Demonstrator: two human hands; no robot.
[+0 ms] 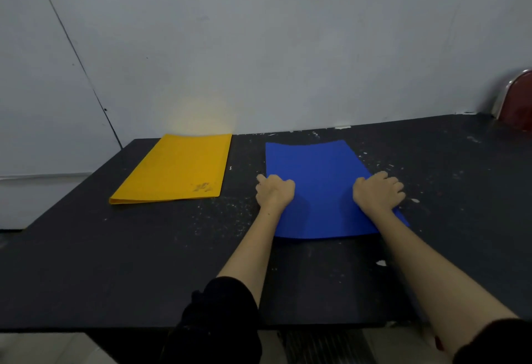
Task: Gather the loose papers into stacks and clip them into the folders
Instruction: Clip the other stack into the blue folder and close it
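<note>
While both hands seemingly press the blue folder (316, 191), yellow folder (175, 168) lies beside.

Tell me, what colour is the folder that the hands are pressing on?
Blue. The blue folder under both hands shows best in the head view.

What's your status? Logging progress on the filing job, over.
Left hand and right hand curled on blue folder, pressing its sides. Yellow folder closed, untouched. No loose papers visible. Nothing blocking.
</note>
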